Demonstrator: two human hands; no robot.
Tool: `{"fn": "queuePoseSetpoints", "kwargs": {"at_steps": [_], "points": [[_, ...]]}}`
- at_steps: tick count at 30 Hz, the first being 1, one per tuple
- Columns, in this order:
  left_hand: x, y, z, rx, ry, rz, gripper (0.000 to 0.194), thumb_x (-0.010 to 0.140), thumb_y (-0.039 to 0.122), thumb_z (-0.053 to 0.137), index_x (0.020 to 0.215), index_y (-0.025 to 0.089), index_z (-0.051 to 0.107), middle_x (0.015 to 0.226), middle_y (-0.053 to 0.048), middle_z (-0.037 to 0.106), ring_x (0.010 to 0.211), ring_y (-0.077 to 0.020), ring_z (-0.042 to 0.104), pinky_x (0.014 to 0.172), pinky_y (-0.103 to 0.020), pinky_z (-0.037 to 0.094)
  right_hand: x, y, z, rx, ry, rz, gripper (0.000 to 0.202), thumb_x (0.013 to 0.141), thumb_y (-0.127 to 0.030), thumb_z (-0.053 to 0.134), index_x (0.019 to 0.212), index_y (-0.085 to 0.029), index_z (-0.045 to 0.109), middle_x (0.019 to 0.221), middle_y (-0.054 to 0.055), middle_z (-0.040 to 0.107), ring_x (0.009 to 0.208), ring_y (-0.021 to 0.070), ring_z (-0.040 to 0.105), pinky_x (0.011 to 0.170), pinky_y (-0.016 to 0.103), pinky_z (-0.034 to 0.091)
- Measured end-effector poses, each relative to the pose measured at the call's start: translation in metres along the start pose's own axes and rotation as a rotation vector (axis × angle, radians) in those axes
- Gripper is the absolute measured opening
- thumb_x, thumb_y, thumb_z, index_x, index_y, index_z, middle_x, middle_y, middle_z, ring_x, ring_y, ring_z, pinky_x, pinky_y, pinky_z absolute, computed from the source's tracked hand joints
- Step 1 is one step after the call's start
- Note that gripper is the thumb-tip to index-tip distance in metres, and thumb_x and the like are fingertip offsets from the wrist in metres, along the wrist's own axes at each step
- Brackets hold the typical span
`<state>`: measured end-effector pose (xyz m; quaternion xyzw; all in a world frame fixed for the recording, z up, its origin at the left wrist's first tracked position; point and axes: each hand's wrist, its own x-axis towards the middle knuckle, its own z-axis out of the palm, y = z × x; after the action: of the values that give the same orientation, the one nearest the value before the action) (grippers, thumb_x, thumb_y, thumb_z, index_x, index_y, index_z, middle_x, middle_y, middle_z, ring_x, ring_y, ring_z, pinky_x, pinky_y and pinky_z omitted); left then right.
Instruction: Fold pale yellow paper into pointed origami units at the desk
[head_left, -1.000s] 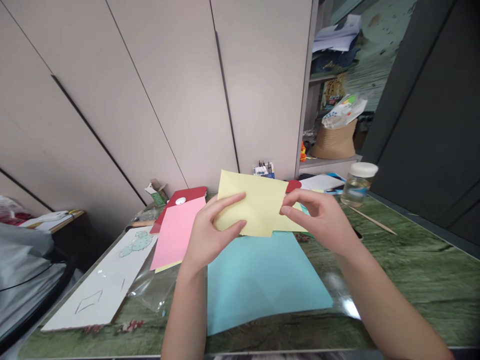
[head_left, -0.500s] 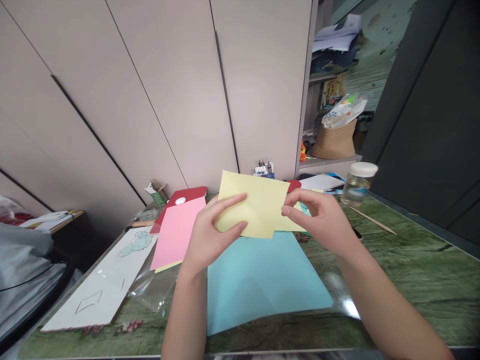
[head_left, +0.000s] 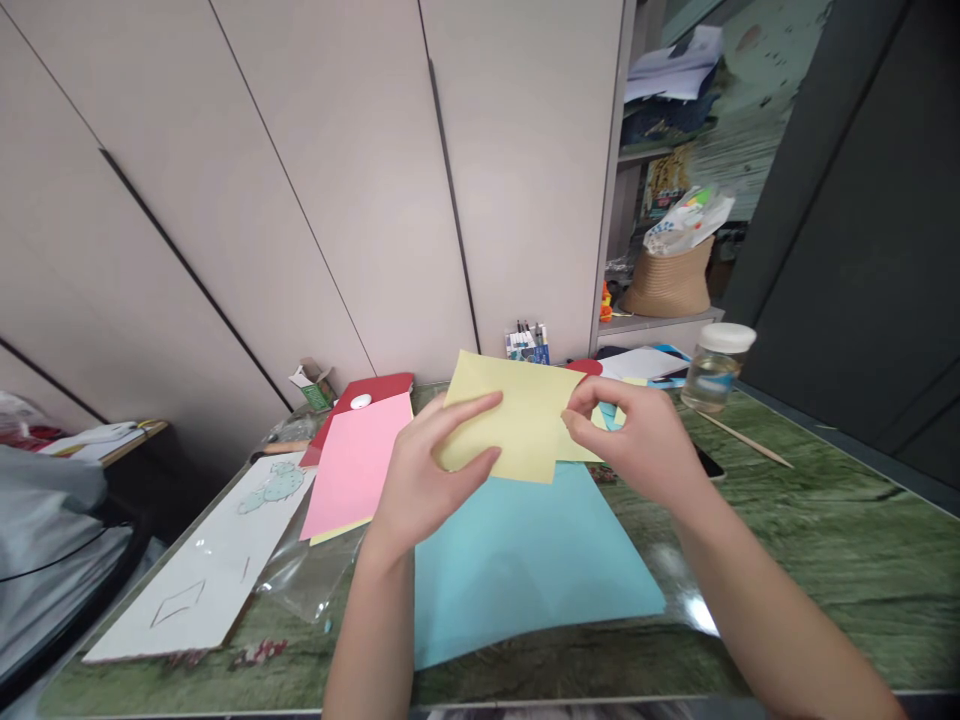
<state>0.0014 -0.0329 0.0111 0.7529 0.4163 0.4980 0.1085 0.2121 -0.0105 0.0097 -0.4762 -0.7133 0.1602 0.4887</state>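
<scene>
A sheet of yellow paper (head_left: pixel 525 415) is held up above the table, its face tilted toward me. My left hand (head_left: pixel 427 470) grips its left side, with thumb and a finger lying across the front; the other fingers are hidden behind. At the right edge my right hand (head_left: pixel 634 430) pinches the paper between thumb and fingertip, the other fingers curled. Below both hands a large sheet of light blue paper (head_left: pixel 525 570) lies on the table. Part of another yellow piece (head_left: pixel 581 447) shows behind the held sheet, near my right hand.
Pink paper (head_left: pixel 349 465) and a red folder (head_left: pixel 382 385) lie left, beside a white board with a cactus drawing (head_left: pixel 217 550) and a clear plastic bag (head_left: pixel 307 580). Right are a lidded jar (head_left: pixel 716 375), a wooden stick (head_left: pixel 750 440) and a dark phone-like object (head_left: pixel 709 462). Pens (head_left: pixel 529 342) stand behind.
The yellow sheet and my left hand have shifted slightly right and down. My right hand still pinches the right edge, almost in the same spot.
</scene>
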Motion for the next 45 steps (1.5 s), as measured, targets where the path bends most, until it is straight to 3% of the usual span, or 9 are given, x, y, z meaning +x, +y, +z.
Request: {"fn": "queuePoseSetpoints", "kwargs": {"at_steps": [7, 14, 20, 25, 45], "points": [[0.001, -0.003, 0.003, 0.04, -0.013, 0.031, 0.043, 0.075, 0.017, 0.066, 0.115, 0.032, 0.063, 0.112, -0.003, 0.065, 0.101, -0.0211, 0.06, 0.08, -0.033, 0.054, 0.0, -0.001, 0.002, -0.066, 0.014, -0.013, 0.007, 0.067, -0.017, 0.055, 0.061, -0.02, 0.054, 0.058, -0.003, 0.058, 0.057, 0.0131, 0.054, 0.058, 0.024, 0.039], [-0.003, 0.002, 0.002, 0.036, 0.032, 0.03, 0.043, 0.075, 0.017, 0.067, 0.115, 0.033, 0.063, 0.112, -0.001, 0.065, 0.098, -0.0215, 0.062, 0.084, -0.036, 0.053, 0.008, 0.011, -0.004, -0.057, 0.025, 0.014, 0.006, 0.067, -0.017, 0.056, 0.062, -0.02, 0.057, 0.061, -0.002, 0.06, 0.06, 0.0149, 0.055, 0.058, 0.026, 0.038], [-0.002, 0.001, 0.002, 0.037, 0.02, 0.037, 0.044, 0.075, 0.017, 0.067, 0.116, 0.032, 0.062, 0.112, -0.002, 0.065, 0.098, -0.0205, 0.062, 0.079, -0.032, 0.054, 0.004, 0.009, -0.01, 0.21, -0.09, -0.034, 0.01, 0.075, -0.02, 0.057, 0.064, -0.02, 0.057, 0.066, -0.002, 0.06, 0.067, 0.015, 0.055, 0.064, 0.026, 0.04], [-0.001, -0.004, 0.0, 0.05, 0.043, 0.019, 0.043, 0.075, 0.018, 0.067, 0.116, 0.03, 0.062, 0.112, -0.003, 0.065, 0.096, -0.0209, 0.063, 0.079, -0.034, 0.054, 0.0, 0.005, -0.01, 0.28, -0.173, -0.064, 0.006, 0.077, -0.019, 0.059, 0.071, -0.02, 0.061, 0.071, -0.001, 0.061, 0.071, 0.015, 0.055, 0.066, 0.026, 0.039], [-0.002, -0.003, -0.003, 0.023, -0.002, 0.014, 0.046, 0.076, 0.015, 0.066, 0.117, 0.034, 0.061, 0.112, -0.001, 0.063, 0.091, -0.0174, 0.063, 0.077, -0.031, 0.055, -0.001, 0.007, -0.009, 0.267, -0.171, -0.055, 0.009, 0.077, -0.016, 0.059, 0.069, -0.02, 0.058, 0.067, -0.003, 0.057, 0.066, 0.0122, 0.051, 0.062, 0.025, 0.036]]}}
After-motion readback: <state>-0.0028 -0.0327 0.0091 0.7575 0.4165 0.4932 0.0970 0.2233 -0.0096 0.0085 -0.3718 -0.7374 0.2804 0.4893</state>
